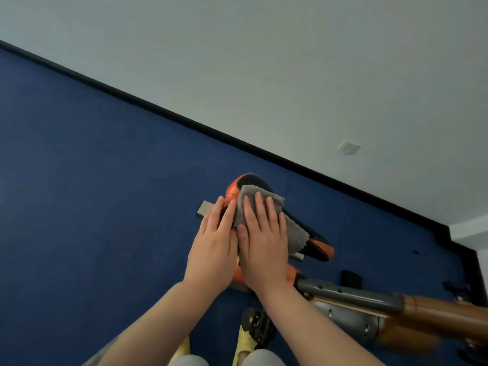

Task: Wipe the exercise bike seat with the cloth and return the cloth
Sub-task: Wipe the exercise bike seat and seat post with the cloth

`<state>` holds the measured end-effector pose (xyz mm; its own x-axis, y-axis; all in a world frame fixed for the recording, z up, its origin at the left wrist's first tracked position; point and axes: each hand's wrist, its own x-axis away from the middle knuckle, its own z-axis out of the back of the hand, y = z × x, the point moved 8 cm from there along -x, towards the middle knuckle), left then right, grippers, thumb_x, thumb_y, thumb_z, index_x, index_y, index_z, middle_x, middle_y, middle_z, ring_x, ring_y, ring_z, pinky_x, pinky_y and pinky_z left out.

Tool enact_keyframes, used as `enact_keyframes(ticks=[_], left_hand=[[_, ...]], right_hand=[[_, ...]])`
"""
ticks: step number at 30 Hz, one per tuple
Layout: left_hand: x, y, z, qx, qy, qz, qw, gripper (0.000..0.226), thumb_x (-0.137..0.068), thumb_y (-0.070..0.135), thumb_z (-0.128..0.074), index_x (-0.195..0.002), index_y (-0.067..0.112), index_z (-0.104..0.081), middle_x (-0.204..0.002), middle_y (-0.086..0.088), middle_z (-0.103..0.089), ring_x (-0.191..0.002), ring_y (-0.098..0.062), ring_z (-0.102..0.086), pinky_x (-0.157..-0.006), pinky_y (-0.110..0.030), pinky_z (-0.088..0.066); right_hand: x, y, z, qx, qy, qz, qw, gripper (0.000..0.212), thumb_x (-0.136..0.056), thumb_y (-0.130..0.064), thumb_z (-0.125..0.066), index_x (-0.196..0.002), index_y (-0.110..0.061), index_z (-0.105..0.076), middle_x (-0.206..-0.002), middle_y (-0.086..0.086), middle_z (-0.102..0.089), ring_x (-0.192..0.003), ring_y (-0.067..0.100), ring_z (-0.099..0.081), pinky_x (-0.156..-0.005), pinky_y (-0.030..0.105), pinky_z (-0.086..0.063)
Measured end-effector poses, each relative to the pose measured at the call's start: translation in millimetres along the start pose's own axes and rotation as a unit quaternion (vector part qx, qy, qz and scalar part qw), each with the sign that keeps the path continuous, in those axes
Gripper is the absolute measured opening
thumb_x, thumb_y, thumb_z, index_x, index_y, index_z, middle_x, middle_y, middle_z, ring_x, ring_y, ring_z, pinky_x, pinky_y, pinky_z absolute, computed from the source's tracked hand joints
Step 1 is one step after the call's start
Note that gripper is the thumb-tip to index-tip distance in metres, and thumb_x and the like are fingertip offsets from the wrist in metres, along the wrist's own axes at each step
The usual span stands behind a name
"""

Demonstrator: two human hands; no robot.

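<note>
On the seat [320, 247], right hand [264, 241] flat pressing cloth [295, 231]; left hand [214, 247] open, apparently bracing. Loose edge may slip off.

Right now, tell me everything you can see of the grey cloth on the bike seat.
The grey cloth looks like soft, thin microfibre with a wavy stitched edge. It lies draped and rumpled across the top of the orange and black seat, one corner hanging toward the seat's narrow end. The right hand lies flat on it, fingers spread, covering its middle. The left hand rests on the seat beside it, fingertips at the cloth's edge. It shows no stains.
</note>
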<state>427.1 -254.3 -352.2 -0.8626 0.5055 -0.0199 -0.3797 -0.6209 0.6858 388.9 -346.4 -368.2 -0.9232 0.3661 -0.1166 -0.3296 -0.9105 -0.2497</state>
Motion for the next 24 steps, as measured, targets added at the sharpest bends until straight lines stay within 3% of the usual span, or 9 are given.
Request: enact_keyframes(ticks=[2,7,12,18,21,24], left_hand=[[0,-1,-5,-0.003,0.008,0.002,1.0,0.054,-0.098,0.03,-0.029,-0.147,0.036,-0.009,-0.158,0.01,-0.004,-0.138,0.002,0.001,-0.109,-0.022,-0.02],[-1,-1,-13,-0.008,0.015,0.039,0.999,0.055,-0.097,0.033,-0.03,-0.148,0.031,-0.009,-0.158,0.006,-0.001,-0.144,-0.015,-0.005,-0.112,-0.039,-0.029],[-7,3,-22,-0.002,0.06,0.085,0.995,0.051,-0.095,0.029,-0.034,-0.144,0.023,-0.021,-0.154,-0.005,-0.012,-0.14,-0.025,-0.013,-0.11,-0.051,-0.031],[-6,2,-26,0.001,0.101,0.099,0.99,0.049,-0.094,0.026,-0.041,-0.141,0.023,-0.028,-0.152,-0.006,-0.018,-0.139,-0.028,-0.017,-0.108,-0.053,-0.033],[-6,3,-27,-0.005,0.104,0.097,0.99,0.049,-0.094,0.026,-0.04,-0.141,0.023,-0.027,-0.152,-0.006,-0.017,-0.139,-0.028,-0.015,-0.11,-0.052,-0.031],[-7,4,-27,-0.024,0.119,0.096,0.988,0.047,-0.095,0.024,-0.039,-0.141,0.02,-0.028,-0.151,-0.009,-0.02,-0.139,-0.029,-0.015,-0.11,-0.052,-0.031]], right_hand=[[4,10,-1,0.004,-0.012,0.019,1.0,0.054,-0.102,-0.042,-0.018,-0.154,-0.029,-0.007,-0.162,-0.007,-0.006,-0.149,0.011,0.005,-0.122,0.039,-0.004],[39,83,10,0.036,0.004,-0.047,0.998,0.055,-0.101,-0.045,-0.017,-0.153,-0.028,-0.014,-0.161,-0.004,-0.016,-0.15,0.014,-0.004,-0.121,0.039,-0.004],[18,60,10,0.006,0.014,-0.094,0.995,0.054,-0.102,-0.044,-0.013,-0.152,-0.027,-0.013,-0.161,-0.002,-0.016,-0.149,0.017,-0.007,-0.12,0.043,-0.005],[21,79,12,-0.004,-0.037,-0.007,0.999,0.055,-0.101,-0.049,-0.013,-0.153,-0.035,-0.001,-0.162,-0.012,-0.002,-0.149,0.007,0.006,-0.122,0.037,-0.002],[42,114,17,-0.018,-0.033,-0.04,0.998,0.055,-0.1,-0.05,-0.012,-0.152,-0.037,-0.002,-0.161,-0.013,-0.006,-0.149,0.007,0.001,-0.122,0.041,-0.01],[34,112,17,-0.033,-0.03,-0.071,0.996,0.056,-0.098,-0.05,-0.007,-0.152,-0.033,-0.006,-0.161,-0.009,-0.017,-0.149,0.01,-0.008,-0.122,0.041,-0.009]])
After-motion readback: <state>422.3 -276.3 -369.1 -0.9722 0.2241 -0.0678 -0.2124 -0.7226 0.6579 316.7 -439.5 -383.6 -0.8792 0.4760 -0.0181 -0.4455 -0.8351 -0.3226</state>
